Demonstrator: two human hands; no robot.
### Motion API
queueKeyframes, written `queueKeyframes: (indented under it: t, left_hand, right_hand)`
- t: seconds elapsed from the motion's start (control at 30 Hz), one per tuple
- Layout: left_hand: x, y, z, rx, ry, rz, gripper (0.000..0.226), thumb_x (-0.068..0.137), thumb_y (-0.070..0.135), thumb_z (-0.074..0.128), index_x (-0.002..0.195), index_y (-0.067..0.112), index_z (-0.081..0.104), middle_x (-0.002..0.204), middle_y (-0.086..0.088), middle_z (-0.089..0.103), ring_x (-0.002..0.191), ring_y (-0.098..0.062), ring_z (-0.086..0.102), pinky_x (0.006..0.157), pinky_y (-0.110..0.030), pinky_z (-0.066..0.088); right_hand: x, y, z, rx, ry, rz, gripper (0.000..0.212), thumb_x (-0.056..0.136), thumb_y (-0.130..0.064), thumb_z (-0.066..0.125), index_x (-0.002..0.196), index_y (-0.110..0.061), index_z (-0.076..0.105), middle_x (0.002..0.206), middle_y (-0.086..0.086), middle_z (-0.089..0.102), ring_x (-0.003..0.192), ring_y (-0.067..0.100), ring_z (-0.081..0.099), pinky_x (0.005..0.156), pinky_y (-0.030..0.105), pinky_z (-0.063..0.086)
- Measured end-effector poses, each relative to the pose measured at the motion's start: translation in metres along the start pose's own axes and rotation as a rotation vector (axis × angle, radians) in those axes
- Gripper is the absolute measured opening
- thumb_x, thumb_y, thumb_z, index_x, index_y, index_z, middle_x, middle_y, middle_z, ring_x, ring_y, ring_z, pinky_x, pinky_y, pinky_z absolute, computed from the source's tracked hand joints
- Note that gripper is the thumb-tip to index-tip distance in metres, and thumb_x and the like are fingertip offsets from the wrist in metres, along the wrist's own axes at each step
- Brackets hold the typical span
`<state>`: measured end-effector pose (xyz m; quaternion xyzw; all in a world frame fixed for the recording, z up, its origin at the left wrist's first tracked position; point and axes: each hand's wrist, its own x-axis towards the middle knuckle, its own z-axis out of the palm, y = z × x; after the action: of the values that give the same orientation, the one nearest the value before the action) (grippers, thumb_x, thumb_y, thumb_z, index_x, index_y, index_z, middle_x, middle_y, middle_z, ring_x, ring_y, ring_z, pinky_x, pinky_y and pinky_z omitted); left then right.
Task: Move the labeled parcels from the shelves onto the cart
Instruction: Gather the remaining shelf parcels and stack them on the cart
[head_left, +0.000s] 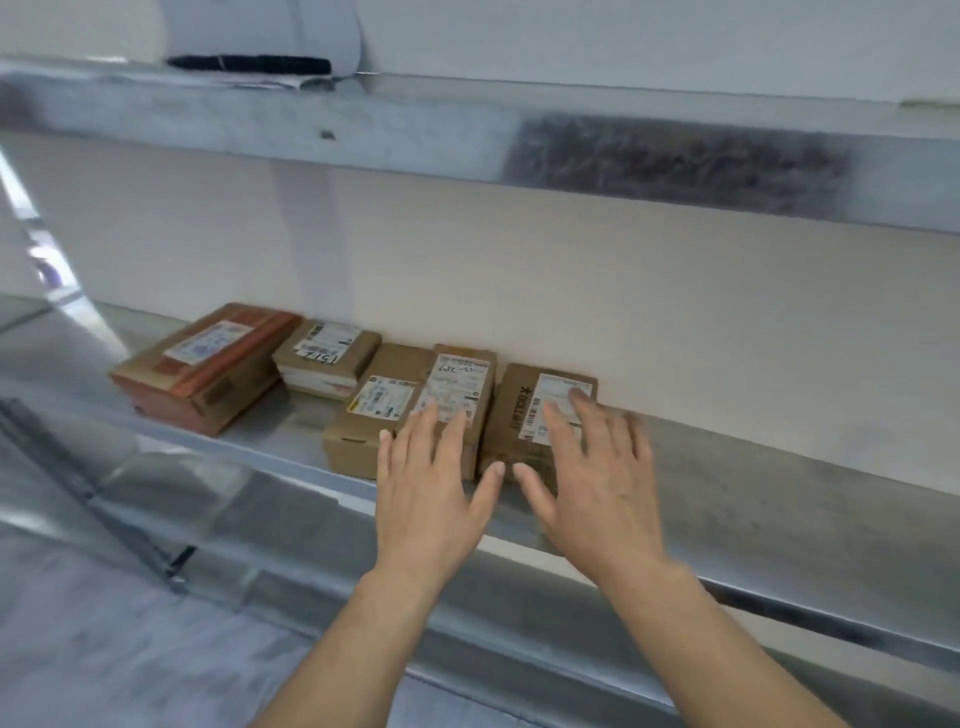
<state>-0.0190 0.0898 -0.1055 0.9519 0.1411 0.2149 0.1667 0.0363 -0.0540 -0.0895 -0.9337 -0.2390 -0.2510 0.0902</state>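
Observation:
Several brown cardboard parcels with white labels lie in a row on a metal shelf (753, 483). From the left: a large box with orange tape (208, 364), a small box marked in pen (327, 356), a flat box (371, 410), a narrow box (460, 384) and a right-hand box (530, 410). My left hand (431, 493) reaches with straight spread fingers over the narrow box. My right hand (592, 478) is spread over the right-hand box, fingertips at its label. Neither hand grips anything.
An upper shelf (363, 119) hangs close above, with a white bag and a black strap (249, 62) on it. A pale wall backs the shelf. The shelf's right part is bare metal. A lower shelf (104, 623) shows at the bottom left.

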Motion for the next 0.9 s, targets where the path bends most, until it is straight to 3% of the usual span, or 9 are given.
queueKeyframes:
  t: [0.2, 0.3, 0.53, 0.67, 0.77, 0.9]
  left_hand:
    - [0.034, -0.021, -0.002, 0.073, 0.058, -0.088, 0.063, 0.083, 0.053, 0.040, 0.127, 0.011, 0.055, 0.133, -0.018, 0.053, 0.122, -0.035, 0.051, 0.104, -0.055, 0.032]
    - [0.044, -0.033, 0.000, 0.088, 0.054, -0.131, 0.062, 0.084, 0.054, 0.040, 0.128, 0.012, 0.053, 0.134, -0.017, 0.052, 0.123, -0.035, 0.049, 0.105, -0.054, 0.033]
    - [0.052, -0.070, -0.006, 0.103, 0.059, -0.200, 0.061, 0.087, 0.053, 0.042, 0.134, 0.014, 0.049, 0.137, -0.008, 0.049, 0.126, -0.028, 0.045, 0.106, -0.048, 0.037]
    - [0.061, -0.099, -0.011, 0.086, 0.027, -0.216, 0.060, 0.091, 0.047, 0.049, 0.142, 0.017, 0.037, 0.147, -0.004, 0.038, 0.135, -0.021, 0.033, 0.112, -0.035, 0.025]
    - [0.077, -0.126, -0.014, 0.057, -0.011, -0.228, 0.060, 0.091, 0.045, 0.051, 0.142, 0.015, 0.038, 0.146, -0.006, 0.039, 0.133, -0.024, 0.036, 0.109, -0.035, 0.028]
    - [0.106, -0.173, -0.021, 0.002, -0.030, -0.204, 0.070, 0.084, 0.057, 0.039, 0.136, 0.010, 0.046, 0.139, -0.011, 0.048, 0.125, -0.031, 0.045, 0.101, -0.041, 0.038]
  right_hand:
    - [0.048, -0.015, 0.022, 0.085, -0.059, -0.067, 0.060, 0.079, -0.050, 0.043, 0.119, -0.010, 0.063, 0.120, 0.016, 0.061, 0.104, 0.033, 0.056, 0.093, 0.049, 0.046]
    - [0.065, -0.020, 0.033, 0.117, -0.095, -0.106, 0.059, 0.079, -0.049, 0.048, 0.116, -0.008, 0.065, 0.117, 0.018, 0.063, 0.101, 0.036, 0.061, 0.090, 0.049, 0.049]
    - [0.084, -0.051, 0.055, 0.195, -0.257, -0.162, 0.060, 0.082, -0.048, 0.039, 0.114, -0.005, 0.066, 0.115, 0.018, 0.065, 0.099, 0.037, 0.063, 0.089, 0.049, 0.049]
    - [0.090, -0.075, 0.070, 0.149, -0.289, -0.181, 0.055, 0.082, -0.047, 0.062, 0.118, -0.005, 0.064, 0.118, 0.016, 0.064, 0.103, 0.034, 0.063, 0.092, 0.049, 0.048]
    - [0.099, -0.096, 0.076, 0.119, -0.304, -0.143, 0.060, 0.071, -0.046, 0.077, 0.113, -0.005, 0.067, 0.111, 0.015, 0.067, 0.096, 0.033, 0.066, 0.087, 0.048, 0.051]
    - [0.119, -0.128, 0.087, 0.081, -0.286, -0.069, 0.053, 0.077, -0.046, 0.071, 0.111, -0.006, 0.067, 0.114, 0.014, 0.066, 0.099, 0.033, 0.065, 0.088, 0.047, 0.050]
